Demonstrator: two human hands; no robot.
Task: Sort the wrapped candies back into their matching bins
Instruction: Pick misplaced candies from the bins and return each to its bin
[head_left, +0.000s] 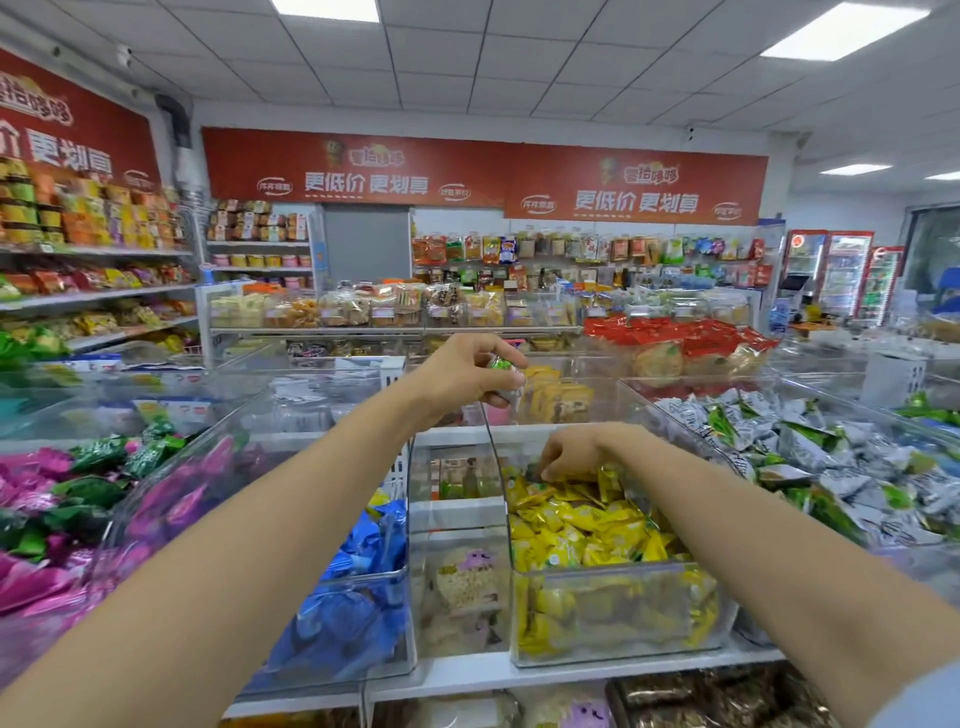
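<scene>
My left hand (462, 371) is raised above the clear bins and grips a few green-and-white wrapped candies (506, 375). Lower down, my right hand (566, 451) reaches into the far end of the clear bin of yellow candies (587, 525); its fingertips pinch at a dark green wrapper (535, 474) lying among the yellow ones. To the right lies a big bin of green-and-white wrapped candies (810, 447). A bin of blue candies (358, 577) sits under my left forearm, and a bin of pink and green candies (78, 499) is at the far left.
Between the blue and yellow bins stands a narrow clear bin with pale puffed-rice snacks (465, 582). Orange packets (556, 397) fill a bin behind my left hand. Shop shelves (98, 291) line the left wall, and fridges (841, 275) stand at the back right.
</scene>
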